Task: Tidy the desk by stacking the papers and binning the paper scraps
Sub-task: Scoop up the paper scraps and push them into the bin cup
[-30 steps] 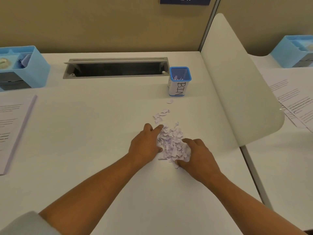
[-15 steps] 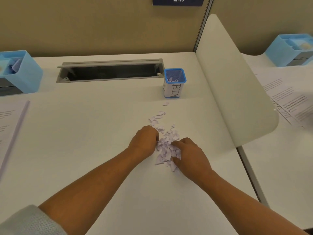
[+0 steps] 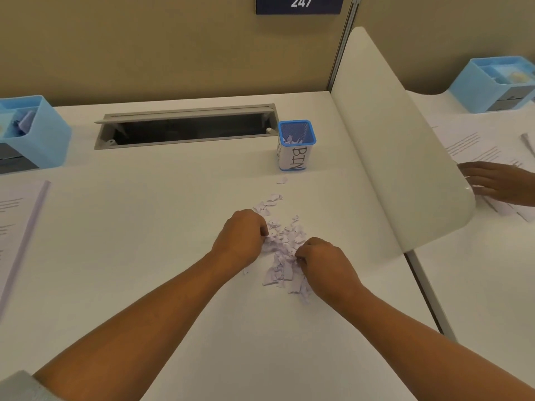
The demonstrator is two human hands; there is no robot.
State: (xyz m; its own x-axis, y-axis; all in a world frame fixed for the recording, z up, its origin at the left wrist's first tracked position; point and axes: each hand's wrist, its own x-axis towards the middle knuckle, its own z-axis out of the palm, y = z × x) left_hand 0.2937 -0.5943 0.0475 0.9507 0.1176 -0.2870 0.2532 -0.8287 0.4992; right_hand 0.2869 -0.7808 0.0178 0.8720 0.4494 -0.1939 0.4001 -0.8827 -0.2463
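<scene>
Head view shows a white desk [image 3: 144,227] edged on the right by a curved divider [image 3: 390,154], with printed papers [image 3: 14,221] at its far left and a small blue mesh bin [image 3: 296,146] labelled BIN near the divider, a few bits inside. Nearer the person lies a loose heap of paper scraps [image 3: 285,250], strays trailing toward the bin. The left hand [image 3: 240,235] and right hand [image 3: 324,261] flank the heap, fingers curled tight, pinching scraps at its edges.

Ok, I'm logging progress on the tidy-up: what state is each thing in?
left hand: curled, gripping paper scraps
right hand: curled, gripping paper scraps
paper scraps: loose heap on the desk, unbinned
bin: upright, a few scraps inside
cable hatch: lid open
papers: lying flat at the left edge
</scene>
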